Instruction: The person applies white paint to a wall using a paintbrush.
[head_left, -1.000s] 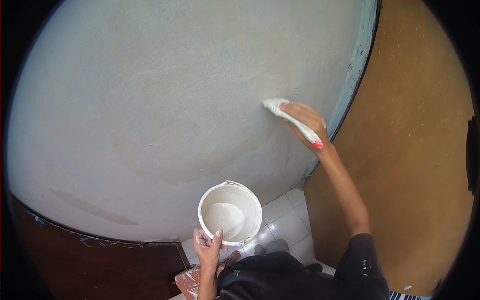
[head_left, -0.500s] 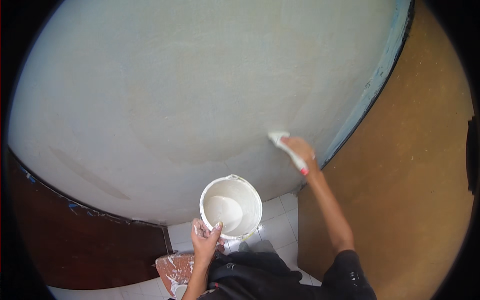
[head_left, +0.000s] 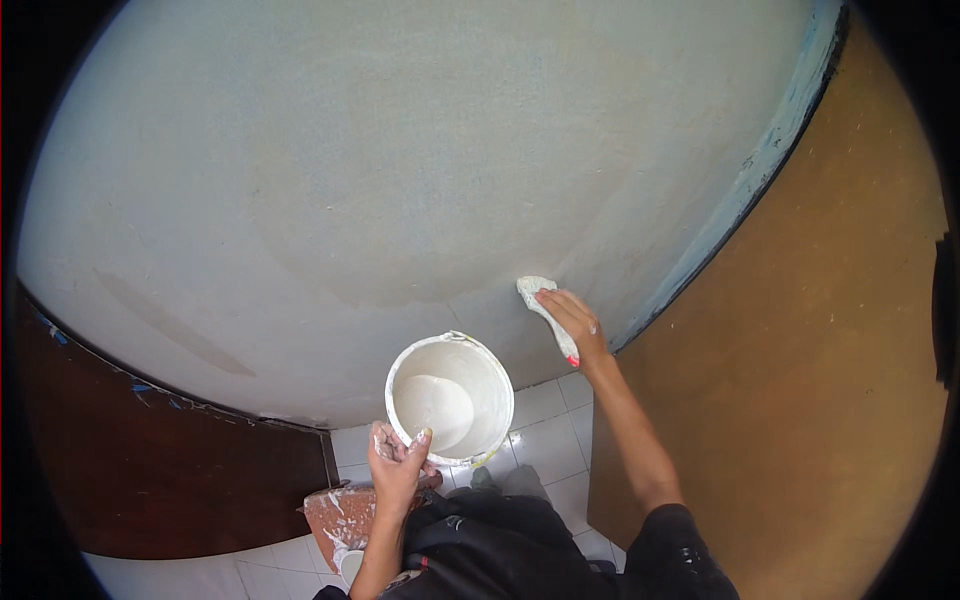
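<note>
Left hand [head_left: 398, 470] grips a round, paint-smeared bucket [head_left: 485, 392]; right hand [head_left: 577, 322] clasps a white-crusted, slender-handled brush [head_left: 555, 328].

1 fisheye view angled down from the head

The lens, the left of 2 worn side by side, faces forward and down. The plastered wall [head_left: 420, 170] fills the upper field; the person's black shirt [head_left: 500, 550] enters at the lower edge. From above, it looks into the white bucket [head_left: 488, 385], which is nearer than the floor tiles [head_left: 550, 445]. Straight edges bend toward the dark round border.
</note>
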